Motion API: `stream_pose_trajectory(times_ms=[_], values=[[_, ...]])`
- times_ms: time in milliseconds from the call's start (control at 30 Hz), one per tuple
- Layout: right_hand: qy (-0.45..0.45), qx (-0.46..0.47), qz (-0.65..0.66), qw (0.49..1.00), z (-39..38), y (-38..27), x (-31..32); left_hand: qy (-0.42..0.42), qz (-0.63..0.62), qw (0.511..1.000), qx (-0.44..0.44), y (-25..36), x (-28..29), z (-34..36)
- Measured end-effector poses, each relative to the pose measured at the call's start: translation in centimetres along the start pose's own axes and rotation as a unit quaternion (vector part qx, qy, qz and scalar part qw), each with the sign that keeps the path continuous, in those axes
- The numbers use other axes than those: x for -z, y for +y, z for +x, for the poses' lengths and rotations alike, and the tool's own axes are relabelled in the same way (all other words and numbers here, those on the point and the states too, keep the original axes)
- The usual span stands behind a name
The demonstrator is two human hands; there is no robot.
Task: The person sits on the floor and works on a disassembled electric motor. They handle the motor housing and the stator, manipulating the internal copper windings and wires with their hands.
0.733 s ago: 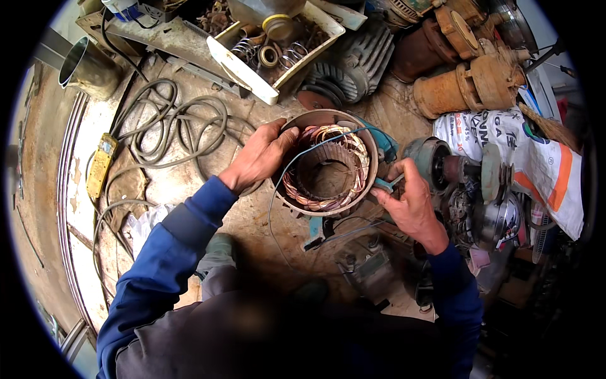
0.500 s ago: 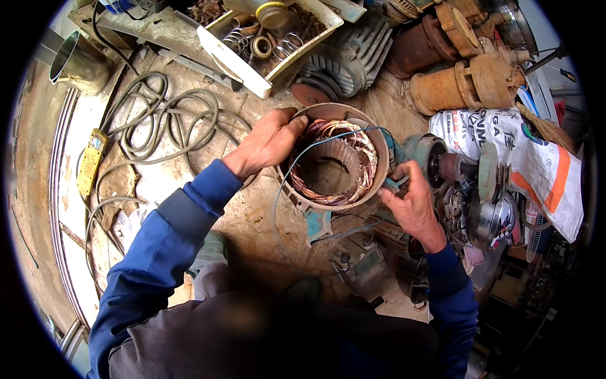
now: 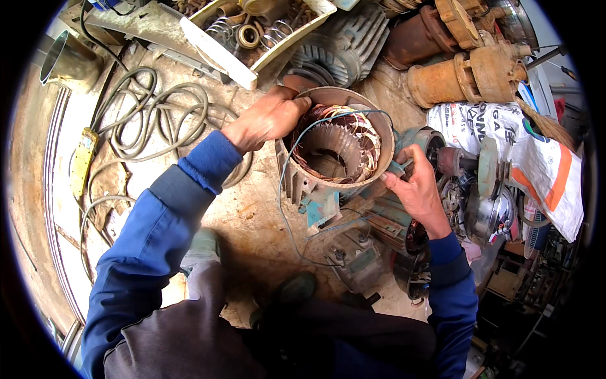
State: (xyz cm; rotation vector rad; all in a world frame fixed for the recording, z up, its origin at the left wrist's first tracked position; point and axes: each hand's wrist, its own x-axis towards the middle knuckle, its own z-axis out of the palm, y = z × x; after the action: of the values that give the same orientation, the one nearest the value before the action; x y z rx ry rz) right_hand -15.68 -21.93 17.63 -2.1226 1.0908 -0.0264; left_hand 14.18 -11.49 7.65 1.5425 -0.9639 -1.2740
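Note:
An electric motor housing (image 3: pixel 323 208), round and worn teal, is tilted with its mouth up towards me. Inside it runs a ring of copper windings (image 3: pixel 368 155) around a slotted core. My left hand (image 3: pixel 268 119) grips the rim at the upper left, thumb along the edge. On the right side, my right hand (image 3: pixel 413 186) is closed on a small teal lug of the housing. A thin blue wire (image 3: pixel 282 180) loops over the mouth and hangs down the near side. The fingers behind the rim are hidden.
A white tray (image 3: pixel 237 69) of springs and rings stands at the back. Coiled cable (image 3: pixel 154 120) lies left, by a yellow control box (image 3: pixel 82 162). A finned motor casing (image 3: pixel 350 47), rusty pump parts (image 3: pixel 442 82) and a white sack (image 3: pixel 543 170) crowd the back and right.
The housing has tipped, so its finned outer side and more of the core show. Both hands keep their grip. My view has shifted, and a shoe now shows below.

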Motion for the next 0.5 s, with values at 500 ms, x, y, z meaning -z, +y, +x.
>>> stream_pose_trajectory(times_ms=[500], values=[[-0.001,-0.008,0.026,1.000,-0.23,0.60,0.08,-0.006,-0.016,1.000,-0.004,0.18,-0.41,0.25]])
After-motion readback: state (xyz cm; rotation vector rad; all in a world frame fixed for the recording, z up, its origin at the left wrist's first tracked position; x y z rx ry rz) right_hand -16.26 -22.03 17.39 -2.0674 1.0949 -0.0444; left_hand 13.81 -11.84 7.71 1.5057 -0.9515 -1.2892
